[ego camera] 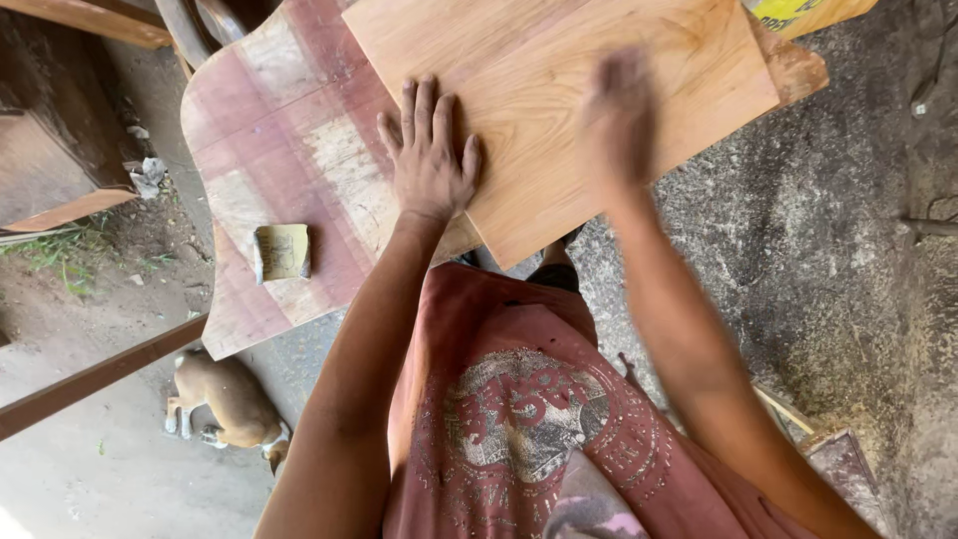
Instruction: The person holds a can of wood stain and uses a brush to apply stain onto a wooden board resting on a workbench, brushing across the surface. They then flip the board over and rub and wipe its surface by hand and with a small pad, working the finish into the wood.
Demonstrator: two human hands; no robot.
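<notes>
A light wooden board (559, 90) lies on a worn reddish work surface (284, 130). My left hand (429, 160) rests flat on the board's left edge, fingers spread, pressing it down. My right hand (617, 115) is on the board's middle and is blurred by motion; I cannot tell whether it holds anything. A folded piece of sandpaper (281, 252) lies on the reddish surface, to the left of my left arm.
A tan dog (230, 399) lies on the concrete floor below the work surface. A dark wooden beam (90, 379) runs along the lower left. Wooden furniture parts (50, 150) stand at the left. Rough grey ground (848, 250) spreads at the right.
</notes>
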